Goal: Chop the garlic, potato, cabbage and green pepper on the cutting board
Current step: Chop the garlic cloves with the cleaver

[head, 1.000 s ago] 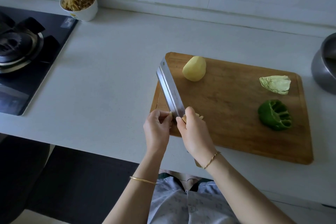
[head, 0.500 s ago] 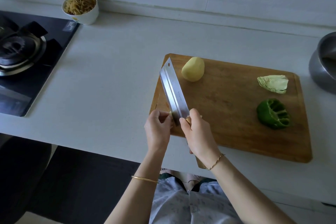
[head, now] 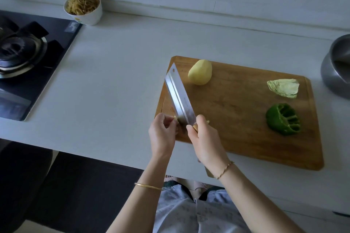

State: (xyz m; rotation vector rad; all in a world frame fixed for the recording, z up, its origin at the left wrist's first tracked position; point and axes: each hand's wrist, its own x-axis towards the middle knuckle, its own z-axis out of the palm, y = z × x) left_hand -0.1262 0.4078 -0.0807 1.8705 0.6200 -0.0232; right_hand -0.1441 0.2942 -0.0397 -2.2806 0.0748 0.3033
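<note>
1. Starting nearest the body, the right hand [head: 205, 140] is seen with its fingers [head: 200, 121] wrapped tightly round the handle of the cleaver [head: 179, 96]. The handle itself is hidden inside that grip.
2. Just left of those fingers, the left hand [head: 162, 134] is held with its own fingers curled in. A small pale piece, taken to be the garlic [head: 175, 118], is pinched at their tips on the near left corner of the cutting board [head: 236, 125].
3. The blade is set between the two hands, with its heel right beside the garlic. Its long axis runs away from the fingers, up and to the left, and its tip ends near the board's far left corner. Whether the edge is already resting on the garlic cannot be told.
4. The coming cut is judged to turn on this: the garlic lies immediately left of the knife-hand fingers, under the heel, not the tip. The left hand is the nearer one, so its fingertips would have to be kept tucked clear of the edge.
5. Beyond the fingers, the potato [head: 200, 72] lies whole just right of the blade tip. The cabbage [head: 283, 88] and green pepper [head: 283, 119] are found well off to the right, both uncut.
6. Farthest off, on the worktop [head: 113, 81], a white bowl [head: 89, 17] of shreds, a hob [head: 28, 58] and a metal pot [head: 337, 73] are seen.
</note>
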